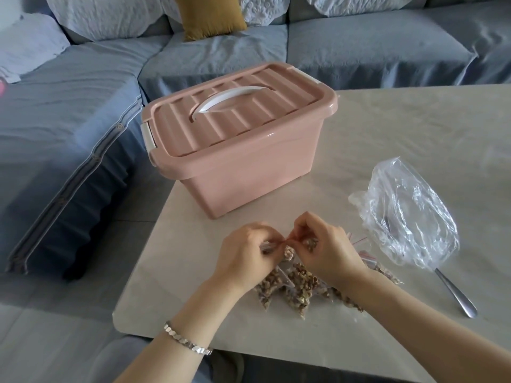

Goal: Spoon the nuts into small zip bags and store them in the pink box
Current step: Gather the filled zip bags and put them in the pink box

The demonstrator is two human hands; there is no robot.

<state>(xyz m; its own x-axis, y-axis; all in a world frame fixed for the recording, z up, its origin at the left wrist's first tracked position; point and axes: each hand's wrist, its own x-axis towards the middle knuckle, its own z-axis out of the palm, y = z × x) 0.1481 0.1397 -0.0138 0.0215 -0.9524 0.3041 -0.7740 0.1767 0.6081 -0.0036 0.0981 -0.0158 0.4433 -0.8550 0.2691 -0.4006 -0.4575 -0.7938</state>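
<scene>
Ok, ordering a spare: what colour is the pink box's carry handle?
White: the curved plastic handle atop the pink plastic box, clearest in head view.

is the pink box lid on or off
On: the lid sits flush on the pink box, its white handle lying flat.

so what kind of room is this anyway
Most likely a home living room: a grey-blue corner sofa with a mustard cushion wraps round a pale table holding a pink box.
</scene>
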